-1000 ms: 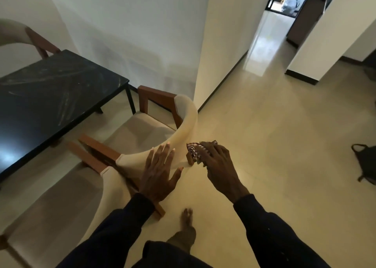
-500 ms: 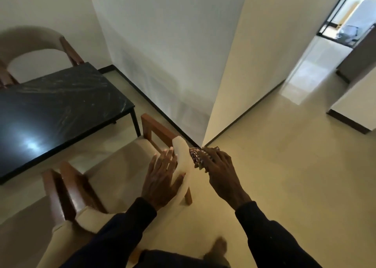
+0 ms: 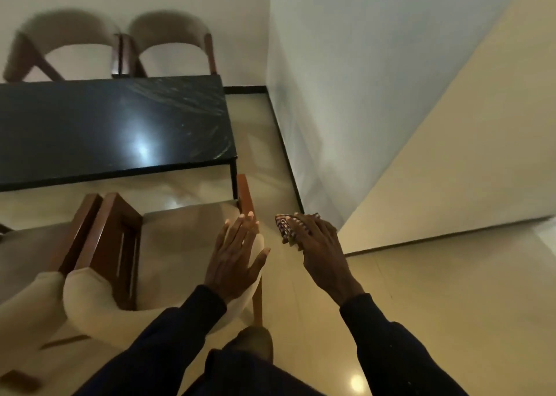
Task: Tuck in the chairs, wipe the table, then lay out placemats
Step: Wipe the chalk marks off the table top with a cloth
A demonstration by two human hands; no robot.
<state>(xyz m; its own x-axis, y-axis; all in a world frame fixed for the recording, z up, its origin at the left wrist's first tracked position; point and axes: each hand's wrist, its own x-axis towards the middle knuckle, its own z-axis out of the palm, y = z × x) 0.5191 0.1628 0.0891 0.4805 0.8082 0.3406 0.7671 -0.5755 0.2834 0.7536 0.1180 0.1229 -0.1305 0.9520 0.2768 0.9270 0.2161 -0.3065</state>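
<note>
Cream-padded wooden chair point(image 3: 180, 239) pressed at its curved back, just short of the black glossy stone-topped bench point(image 3: 114, 125).
Left hand point(image 3: 234, 260) is laid flat, fingers straight and spread; a folded checked cloth point(image 3: 282, 225) is gripped by the right hand point(image 3: 322, 254), fingers curled over it.

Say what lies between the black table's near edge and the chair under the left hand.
Head view: only a strip of bare glossy floor separates the table from the chair, which is not yet tucked under.

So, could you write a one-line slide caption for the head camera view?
Left hand flat on the near chair, right hand holding a patterned cloth, black table ahead.
</note>
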